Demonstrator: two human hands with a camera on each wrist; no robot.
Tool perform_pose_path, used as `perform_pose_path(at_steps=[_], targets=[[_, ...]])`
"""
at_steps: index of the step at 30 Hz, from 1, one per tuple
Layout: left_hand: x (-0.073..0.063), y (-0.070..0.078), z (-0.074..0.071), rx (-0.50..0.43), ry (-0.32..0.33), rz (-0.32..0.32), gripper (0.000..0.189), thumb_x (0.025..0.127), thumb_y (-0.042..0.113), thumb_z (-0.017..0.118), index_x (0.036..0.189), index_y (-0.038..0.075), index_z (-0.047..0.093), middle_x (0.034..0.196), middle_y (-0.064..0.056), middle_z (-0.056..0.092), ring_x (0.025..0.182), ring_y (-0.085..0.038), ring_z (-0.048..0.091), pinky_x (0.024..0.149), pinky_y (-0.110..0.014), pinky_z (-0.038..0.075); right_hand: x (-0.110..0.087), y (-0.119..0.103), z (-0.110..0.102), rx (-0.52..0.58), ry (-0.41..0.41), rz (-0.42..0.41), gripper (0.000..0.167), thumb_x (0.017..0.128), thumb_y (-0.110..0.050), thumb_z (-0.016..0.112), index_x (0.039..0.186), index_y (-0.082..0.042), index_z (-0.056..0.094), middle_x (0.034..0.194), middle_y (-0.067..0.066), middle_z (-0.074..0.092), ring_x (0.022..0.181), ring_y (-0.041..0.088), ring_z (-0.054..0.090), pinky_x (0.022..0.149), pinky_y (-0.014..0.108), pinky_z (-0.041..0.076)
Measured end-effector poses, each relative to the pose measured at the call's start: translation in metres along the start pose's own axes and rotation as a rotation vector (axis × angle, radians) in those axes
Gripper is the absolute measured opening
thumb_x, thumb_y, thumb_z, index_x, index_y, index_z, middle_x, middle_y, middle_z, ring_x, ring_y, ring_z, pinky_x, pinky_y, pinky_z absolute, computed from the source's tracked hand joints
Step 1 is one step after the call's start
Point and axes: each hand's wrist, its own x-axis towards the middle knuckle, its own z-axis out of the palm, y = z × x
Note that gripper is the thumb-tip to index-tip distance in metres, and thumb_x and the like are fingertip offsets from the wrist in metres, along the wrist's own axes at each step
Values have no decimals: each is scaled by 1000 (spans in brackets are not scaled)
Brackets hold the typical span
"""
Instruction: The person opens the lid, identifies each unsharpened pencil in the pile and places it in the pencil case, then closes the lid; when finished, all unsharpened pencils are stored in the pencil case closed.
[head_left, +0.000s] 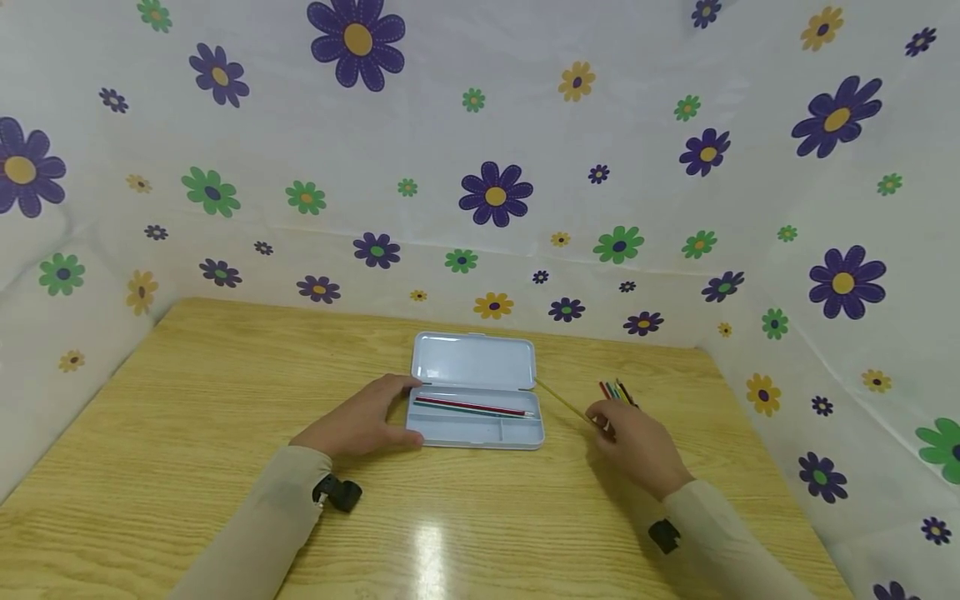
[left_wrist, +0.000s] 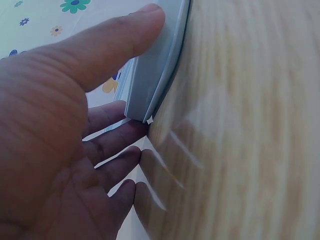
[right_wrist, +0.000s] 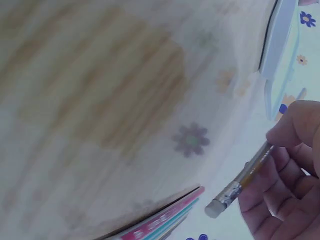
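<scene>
A pale blue pencil case lies open in the middle of the wooden table, with a red pencil and a green pencil in its tray. My left hand rests against the case's left end; in the left wrist view the thumb lies on the case and the fingers lie straight on the table beside it. My right hand pinches a yellow pencil with a metal ferrule and eraser, its tip pointing at the case's right edge.
A small bunch of coloured pencils lies on the table behind my right hand, seen as pink and teal pencils in the right wrist view. White cloth walls with printed flowers close in the table on three sides.
</scene>
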Motion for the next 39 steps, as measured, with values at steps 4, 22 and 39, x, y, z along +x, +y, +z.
perform_pose_path(at_steps=[4, 22, 39], targets=[[0, -2, 2, -7, 0, -5, 96, 80, 52, 87, 156, 14, 43, 162, -8, 40, 151, -31, 34, 124, -52, 29, 6, -7, 0, -1, 34, -49, 21, 88, -1, 75, 107, -11, 72, 95, -2, 69, 82, 9, 62, 70, 32, 57], [-2, -3, 0, 2, 13, -2, 95, 80, 51, 87, 156, 14, 43, 161, -8, 41, 151, -31, 35, 124, -52, 29, 54, -66, 13, -101, 20, -254, 18, 91, -6, 75, 107, -15, 74, 100, -5, 69, 89, 11, 61, 71, 28, 56], [0, -3, 2, -6, 9, -3, 95, 80, 53, 87, 155, 16, 44, 160, -6, 42, 151, -29, 35, 124, -51, 30, 81, -88, 29, -136, -118, -274, 16, 96, -10, 72, 109, -19, 75, 103, -5, 70, 93, 11, 65, 81, 29, 59]])
